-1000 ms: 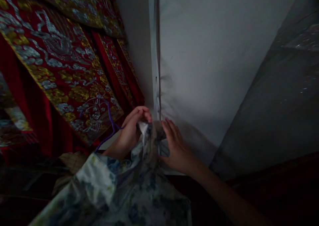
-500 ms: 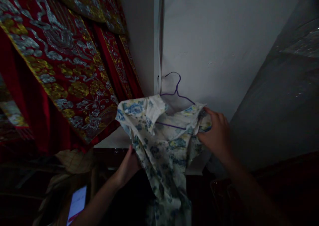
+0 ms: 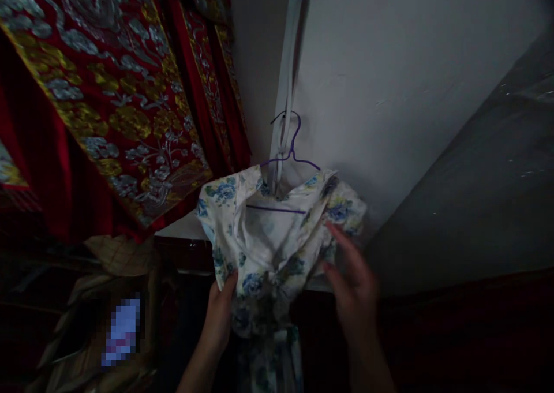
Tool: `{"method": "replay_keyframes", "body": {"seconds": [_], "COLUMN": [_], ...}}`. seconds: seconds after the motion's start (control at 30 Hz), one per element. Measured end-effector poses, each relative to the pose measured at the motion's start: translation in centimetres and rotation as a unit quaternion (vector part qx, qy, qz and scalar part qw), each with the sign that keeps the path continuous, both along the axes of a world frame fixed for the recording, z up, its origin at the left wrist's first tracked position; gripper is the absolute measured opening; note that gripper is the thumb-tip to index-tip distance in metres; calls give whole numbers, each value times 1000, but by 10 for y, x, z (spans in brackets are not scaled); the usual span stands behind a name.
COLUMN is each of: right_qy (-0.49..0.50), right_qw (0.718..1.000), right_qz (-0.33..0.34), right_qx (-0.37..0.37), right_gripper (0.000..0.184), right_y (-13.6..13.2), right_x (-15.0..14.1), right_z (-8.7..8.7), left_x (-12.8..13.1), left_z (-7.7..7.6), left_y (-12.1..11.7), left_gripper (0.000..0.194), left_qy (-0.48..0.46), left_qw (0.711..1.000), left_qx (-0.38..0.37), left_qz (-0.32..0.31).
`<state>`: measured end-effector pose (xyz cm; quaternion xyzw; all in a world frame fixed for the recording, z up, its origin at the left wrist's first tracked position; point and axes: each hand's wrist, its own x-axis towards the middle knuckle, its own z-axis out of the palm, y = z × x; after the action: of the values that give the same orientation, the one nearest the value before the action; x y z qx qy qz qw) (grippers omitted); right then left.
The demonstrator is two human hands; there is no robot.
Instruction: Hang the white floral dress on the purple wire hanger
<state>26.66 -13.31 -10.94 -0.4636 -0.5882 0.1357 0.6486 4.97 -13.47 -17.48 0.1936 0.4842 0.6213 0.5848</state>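
A white dress with blue and yellow flowers hangs on a thin purple hanger. The hanger's hook lies in front of a white cord or strip along the wall; whether it is caught on something is hard to tell. My left hand pinches the dress at its left side, thumb in front and fingers behind. By the right side of the dress, my right hand has thumb and fingers apart, fingertips close to the cloth, slightly blurred. The lower part of the dress fades into darkness.
Red embroidered cloth with gold and silver patterns hangs on the left. Below it are a woven-looking chair or rack and a lit, pixelated screen. A pale wall stands behind, with plastic-like sheeting at right.
The hanger has moved left so its hook overlaps the white cord. My right hand has let go of the right shoulder and dropped lower. My left hand now grips the dress's side.
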Motion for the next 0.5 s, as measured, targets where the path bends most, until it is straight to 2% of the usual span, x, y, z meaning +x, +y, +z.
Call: {"method": "replay_keyframes", "body": {"seconds": [0.07, 0.1, 0.13, 0.2, 0.33, 0.5], "right_qy": [140, 184, 210, 248, 286, 268], "right_qw": [983, 968, 955, 939, 940, 938], "right_qz": [23, 35, 57, 74, 37, 62], "right_qx": [-116, -169, -202, -225, -183, -208], "right_gripper": [31, 30, 31, 35, 39, 34], "right_y": [-18, -24, -27, -27, -14, -10], "right_x": [-29, -43, -55, -73, -80, -75], "right_z": [-40, -57, -70, -86, -84, -80], "left_x": [8, 11, 13, 14, 11, 8], "left_z": [-8, -11, -13, -16, -14, -5], "left_y": [-10, -15, -19, -25, -33, -39], "left_gripper": [51, 50, 50, 51, 57, 60], "left_qy": [-9, -2, 10, 31, 26, -36], "left_qw": [1000, 1000, 1000, 999, 999, 998], "left_qx": [2, 9, 17, 22, 9, -7], "left_qz": [7, 8, 2, -18, -34, -57]}}
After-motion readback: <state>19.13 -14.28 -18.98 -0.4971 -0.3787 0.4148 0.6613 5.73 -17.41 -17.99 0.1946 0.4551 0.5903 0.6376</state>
